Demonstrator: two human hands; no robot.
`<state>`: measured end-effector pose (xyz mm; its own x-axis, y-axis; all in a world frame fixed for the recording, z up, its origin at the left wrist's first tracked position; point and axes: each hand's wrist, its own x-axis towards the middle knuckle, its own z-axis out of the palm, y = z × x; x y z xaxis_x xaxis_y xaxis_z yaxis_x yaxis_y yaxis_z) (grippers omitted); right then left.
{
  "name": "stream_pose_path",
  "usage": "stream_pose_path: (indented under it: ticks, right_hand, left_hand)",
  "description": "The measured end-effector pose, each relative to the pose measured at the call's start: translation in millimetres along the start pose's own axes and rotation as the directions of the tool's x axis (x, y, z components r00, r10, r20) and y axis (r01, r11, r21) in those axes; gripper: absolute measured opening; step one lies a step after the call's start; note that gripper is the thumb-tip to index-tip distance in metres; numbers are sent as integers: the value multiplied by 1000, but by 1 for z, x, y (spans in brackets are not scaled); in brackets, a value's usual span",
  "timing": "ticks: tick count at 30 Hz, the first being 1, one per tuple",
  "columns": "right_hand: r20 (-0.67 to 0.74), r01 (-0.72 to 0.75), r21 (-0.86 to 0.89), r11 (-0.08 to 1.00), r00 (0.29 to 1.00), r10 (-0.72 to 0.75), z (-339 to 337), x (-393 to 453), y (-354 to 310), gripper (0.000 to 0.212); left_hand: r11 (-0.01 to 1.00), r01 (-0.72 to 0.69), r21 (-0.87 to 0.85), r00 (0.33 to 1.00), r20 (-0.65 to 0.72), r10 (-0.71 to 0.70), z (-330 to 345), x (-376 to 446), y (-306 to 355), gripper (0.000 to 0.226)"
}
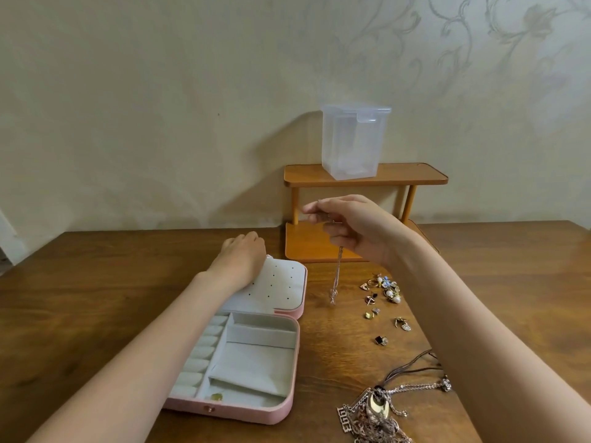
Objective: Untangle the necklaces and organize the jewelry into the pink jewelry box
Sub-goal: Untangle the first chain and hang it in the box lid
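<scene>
A thin silver chain necklace (336, 276) is pinched by the raised right hand (355, 228); the pink jewelry box's (256, 410) open lid is touched by the left hand (244, 257), fingers apparently curled.

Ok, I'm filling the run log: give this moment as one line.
right hand: holds thin chain dangling | left hand: on pink jewelry box lid | earrings, tangled necklaces: on table

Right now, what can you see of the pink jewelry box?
The pink jewelry box lies open flat on the wooden table. It looks leatherette outside with a pale lining. The lid panel, dotted with small earring holes, lies farther away, and the left hand rests on it. The base shows ring rolls on the left and several divided compartments, with one small gold piece near the front snap.
</scene>
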<state>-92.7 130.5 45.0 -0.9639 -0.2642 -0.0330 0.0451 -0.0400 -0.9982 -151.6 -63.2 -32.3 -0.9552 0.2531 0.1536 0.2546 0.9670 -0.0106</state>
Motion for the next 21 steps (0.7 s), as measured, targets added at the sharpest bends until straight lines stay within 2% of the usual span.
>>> stream_pose_path:
  ticks: [3,7,12,13,15,17,18,21]
  right_hand:
    - [-19,-12,-7,1000,1000,12,0,-3,1,25]
    - [-28,-20,10,1000,999,20,1,-9,0,24]
    - [-32,3,28,1000,999,-3,11,-19,-16,22]
    - [-27,11,30,999,1000,-11,15,-22,-21,22]
    - [-9,30,30,999,1000,-29,25,-26,-29,20]
    - [11,50,23,998,999,-50,34,-31,-36,20]
    - [19,56,20,998,998,-56,39,-33,-38,20]
    - [30,62,5,998,998,-62,47,-39,-43,19]
  left_hand:
    - [994,-66,-85,998,-9,66,-9,-9,4,26]
    - [961,-52,-271,999,-19,49,-28,-19,6,27]
    - [901,-88,-426,987,-159,21,-88,-50,-2,50]
    - [870,-68,-488,992,-124,8,-100,-59,-5,53]
    - [808,34,-588,995,96,28,-117,-78,-14,50]
    - [838,149,-524,946,322,33,-115,-93,-25,39]
    - [872,178,-456,934,357,-3,-105,-97,-32,35]
    - [938,244,-244,936,312,-162,-69,-102,-50,32]
